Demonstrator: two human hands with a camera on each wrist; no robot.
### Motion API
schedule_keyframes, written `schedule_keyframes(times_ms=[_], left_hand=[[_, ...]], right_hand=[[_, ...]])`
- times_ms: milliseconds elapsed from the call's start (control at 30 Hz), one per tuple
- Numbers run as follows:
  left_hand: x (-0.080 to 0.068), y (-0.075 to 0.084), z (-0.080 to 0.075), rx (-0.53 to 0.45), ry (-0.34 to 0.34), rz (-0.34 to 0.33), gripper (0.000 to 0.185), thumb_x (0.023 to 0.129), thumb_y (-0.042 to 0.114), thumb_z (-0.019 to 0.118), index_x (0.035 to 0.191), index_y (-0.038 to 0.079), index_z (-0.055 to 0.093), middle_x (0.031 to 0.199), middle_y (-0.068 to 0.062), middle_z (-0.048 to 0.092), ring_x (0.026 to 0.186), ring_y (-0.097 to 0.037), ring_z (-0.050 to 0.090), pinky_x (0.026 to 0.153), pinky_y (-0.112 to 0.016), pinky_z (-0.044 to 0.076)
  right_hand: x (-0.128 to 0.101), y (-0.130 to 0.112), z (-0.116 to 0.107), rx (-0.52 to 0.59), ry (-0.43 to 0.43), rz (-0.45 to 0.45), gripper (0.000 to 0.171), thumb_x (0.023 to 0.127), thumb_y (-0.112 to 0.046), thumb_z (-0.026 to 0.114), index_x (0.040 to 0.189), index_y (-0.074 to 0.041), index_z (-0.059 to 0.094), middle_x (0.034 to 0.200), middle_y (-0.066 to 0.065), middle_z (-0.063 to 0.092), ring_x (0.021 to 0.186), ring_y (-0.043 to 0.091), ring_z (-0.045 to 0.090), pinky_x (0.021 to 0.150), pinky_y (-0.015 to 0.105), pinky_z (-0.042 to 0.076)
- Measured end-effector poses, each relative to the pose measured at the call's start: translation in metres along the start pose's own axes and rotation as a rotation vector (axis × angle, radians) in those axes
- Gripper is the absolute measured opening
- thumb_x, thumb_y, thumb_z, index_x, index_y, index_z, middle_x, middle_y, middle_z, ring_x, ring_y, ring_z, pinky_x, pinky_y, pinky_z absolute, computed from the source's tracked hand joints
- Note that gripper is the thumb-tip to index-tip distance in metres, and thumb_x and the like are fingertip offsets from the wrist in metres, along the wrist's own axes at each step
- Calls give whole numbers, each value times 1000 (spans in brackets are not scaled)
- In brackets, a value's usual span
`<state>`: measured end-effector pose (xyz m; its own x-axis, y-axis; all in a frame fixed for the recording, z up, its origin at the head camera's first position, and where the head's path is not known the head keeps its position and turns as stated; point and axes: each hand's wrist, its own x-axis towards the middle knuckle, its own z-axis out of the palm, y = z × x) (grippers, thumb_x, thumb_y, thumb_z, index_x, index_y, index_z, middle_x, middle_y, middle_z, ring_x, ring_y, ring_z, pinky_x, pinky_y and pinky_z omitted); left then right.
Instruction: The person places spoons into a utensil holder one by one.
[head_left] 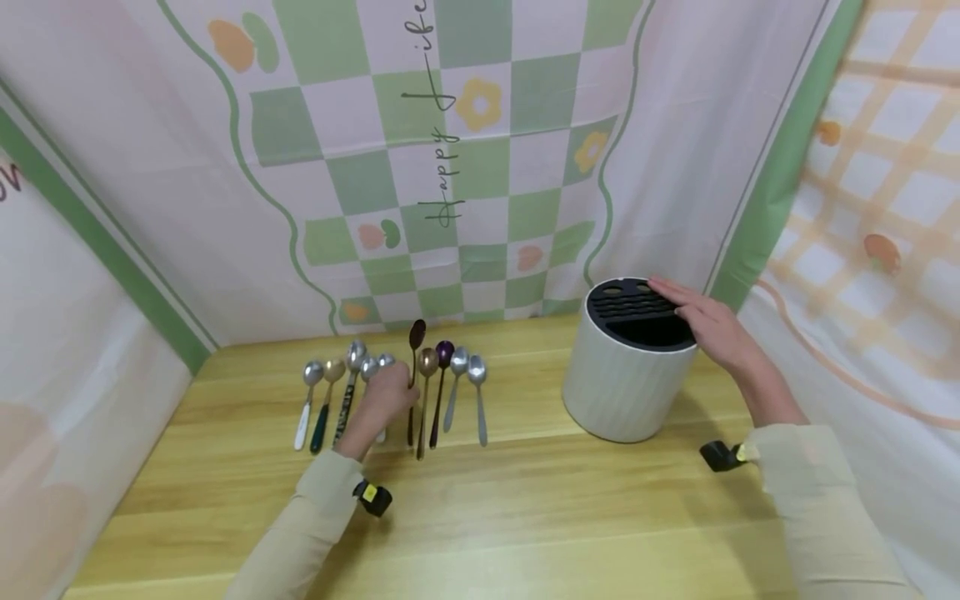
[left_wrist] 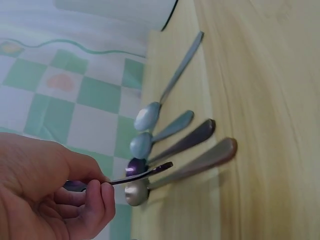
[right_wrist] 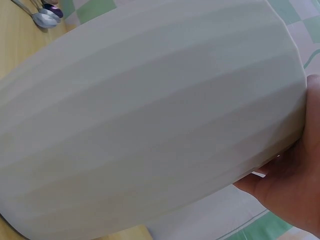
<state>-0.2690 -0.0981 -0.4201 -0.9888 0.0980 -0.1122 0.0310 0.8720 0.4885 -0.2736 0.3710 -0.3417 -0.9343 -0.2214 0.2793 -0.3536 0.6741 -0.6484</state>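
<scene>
- Your left hand (head_left: 386,398) pinches a dark spoon (head_left: 415,367) by its handle, lifted off the table (head_left: 525,517) among the spoon row (head_left: 457,383).
- Your right hand (head_left: 708,321) lies flat, fingers straight, atop the white slotted holder (head_left: 622,392).

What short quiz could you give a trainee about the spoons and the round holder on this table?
1. True or false: the left hand pinches a dark spoon by its handle.
2. Where does the right hand rest?
3. The holder stands to which side of the row of spoons: A left, B right?

Key
1. True.
2. On the holder's black slotted top.
3. B.
</scene>
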Motion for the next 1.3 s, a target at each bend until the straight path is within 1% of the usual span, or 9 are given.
schedule_keyframes(times_ms=[67, 167, 367, 533, 633, 733, 867, 1033, 1300], left_hand=[[-1, 3, -1, -13, 9, 11, 39, 93, 6, 59, 58, 13, 43, 55, 2, 41, 44, -8, 33, 39, -19, 30], [-3, 9, -3, -31, 30, 40, 41, 94, 7, 59, 57, 14, 43, 54, 3, 41, 42, -8, 33, 37, -18, 28], [-6, 23, -7, -32, 105, 167, 40, 94, 7, 58, 57, 14, 42, 50, 6, 37, 42, -7, 32, 38, -18, 25], [-12, 41, -13, -59, 166, 269, 24, 93, 9, 62, 71, 10, 53, 59, 2, 49, 48, -9, 42, 42, -17, 31], [-16, 53, -16, -83, 182, 290, 13, 93, 11, 64, 82, 7, 60, 69, -2, 61, 52, -11, 51, 43, -17, 38], [-19, 63, -18, -125, 188, 298, 11, 94, 12, 64, 85, 7, 63, 76, -5, 67, 56, -11, 57, 45, -18, 45], [-20, 74, -20, -163, 206, 331, 10, 95, 12, 63, 86, 7, 65, 77, -5, 70, 60, -10, 62, 49, -20, 50], [-18, 84, -21, -173, 245, 398, 9, 94, 11, 65, 87, 5, 66, 79, -7, 71, 60, -9, 63, 51, -18, 51], [-17, 102, -23, -174, 293, 478, 13, 95, 14, 66, 84, 6, 67, 78, -6, 71, 62, -10, 65, 53, -17, 52]], right_hand=[[0, 0, 0, 3, 0, 1, 46, 107, -18, 29, 150, -12, 44, 159, 14, 35, 151, 33, 25, 115, 12, 17], [0, 0, 0, 2, 0, 12, 46, 107, -18, 29, 150, -12, 44, 159, 15, 35, 151, 35, 25, 116, 13, 17], [2, 1, 0, 18, -16, 33, 47, 107, -16, 27, 151, -11, 43, 160, 16, 32, 150, 40, 23, 121, 23, 15], [1, 2, 0, 19, -14, 12, 47, 107, -14, 27, 150, -9, 43, 159, 19, 32, 150, 42, 23, 119, 19, 16], [0, 2, 0, 20, -12, 10, 47, 107, -16, 27, 150, -10, 43, 159, 19, 32, 150, 40, 23, 120, 20, 16], [1, 2, 0, 25, -14, 13, 47, 107, -17, 27, 151, -13, 42, 159, 18, 32, 151, 38, 22, 122, 25, 15], [2, 3, 0, 32, -11, 10, 46, 107, -16, 28, 150, -12, 43, 160, 17, 33, 151, 38, 22, 122, 23, 16], [3, 4, 0, 22, -1, 10, 46, 106, -13, 28, 149, -9, 44, 158, 18, 34, 150, 37, 24, 119, 18, 17], [3, 6, 0, 18, 6, 3, 46, 106, -13, 29, 149, -8, 45, 158, 18, 35, 150, 39, 25, 118, 16, 17]])
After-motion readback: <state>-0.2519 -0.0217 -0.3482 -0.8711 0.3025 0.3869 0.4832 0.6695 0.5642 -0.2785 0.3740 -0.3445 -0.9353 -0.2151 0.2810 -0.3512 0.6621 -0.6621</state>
